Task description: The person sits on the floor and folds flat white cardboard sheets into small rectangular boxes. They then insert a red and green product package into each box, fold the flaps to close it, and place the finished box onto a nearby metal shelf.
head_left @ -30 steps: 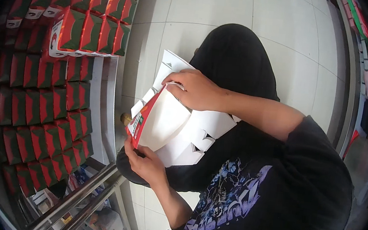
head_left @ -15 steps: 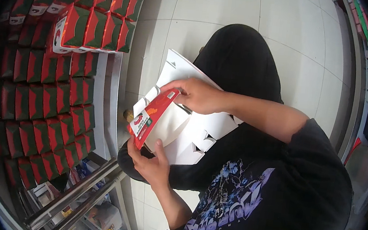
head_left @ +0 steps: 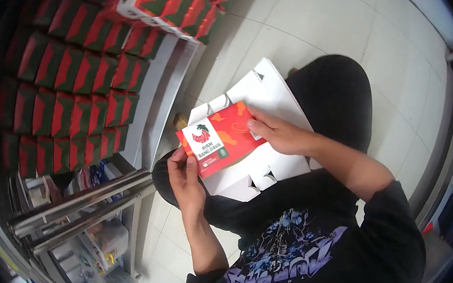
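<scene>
A red carton (head_left: 226, 136) with orange shapes and a white printed patch lies between my hands, its printed face turned up. My left hand (head_left: 186, 179) grips its lower left end, thumb on the face and other fingers partly behind. At the opposite end my right hand (head_left: 280, 131) is closed on the edge, thumb pressed on top. Under the carton, white cardboard blanks (head_left: 284, 95) rest in a stack across my lap. Slots and cut tabs show along their edges. The carton's underside is hidden.
Rows of red and dark green folded boxes (head_left: 79, 71) fill the left side, with more stacked at the upper left. Below them stands a metal rack (head_left: 82, 203) holding mixed items. Shelving (head_left: 448, 137) runs along the right. Pale floor tiles (head_left: 338, 26) lie ahead.
The carton has gone from tilted, its pale inside showing, to lying with its printed face upward. My right hand has shifted along its edge. The view has swung, moving the surroundings.
</scene>
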